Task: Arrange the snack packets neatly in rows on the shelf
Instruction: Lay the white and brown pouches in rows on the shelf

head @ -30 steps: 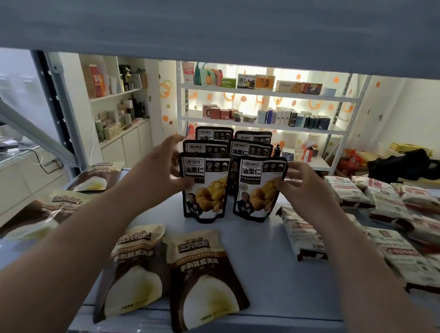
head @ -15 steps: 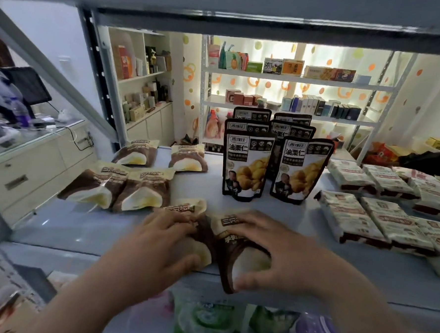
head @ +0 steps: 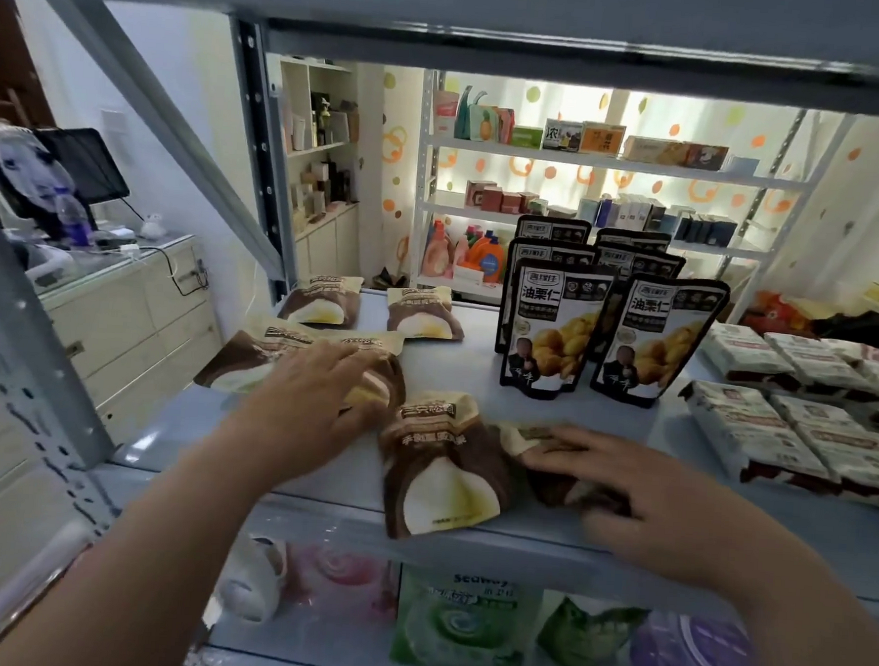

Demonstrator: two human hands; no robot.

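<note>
Several brown-and-cream snack packets lie flat on the pale blue shelf [head: 476, 371]. My left hand [head: 315, 397] rests palm down on the middle pair of packets [head: 250, 357], fingers spread. My right hand [head: 619, 477] presses flat on a front packet [head: 546, 486] that it mostly covers. Another front packet [head: 439, 466] lies free between my hands, its bottom edge at the shelf lip. Two more packets [head: 321, 305] [head: 420, 316] lie at the back left. Black chestnut pouches [head: 556, 324] [head: 653, 340] stand upright in two rows at the centre.
White-and-brown wrapped packs [head: 781, 436] lie in rows on the right of the shelf. An upper shelf board [head: 498, 7] hangs low overhead. A grey upright post [head: 30, 349] stands at the left. Green and purple bags [head: 465, 628] fill the shelf below.
My left hand moved from the front packets up and left onto the middle pair. My right hand slid right with a front packet under it. The view shifted slightly.
</note>
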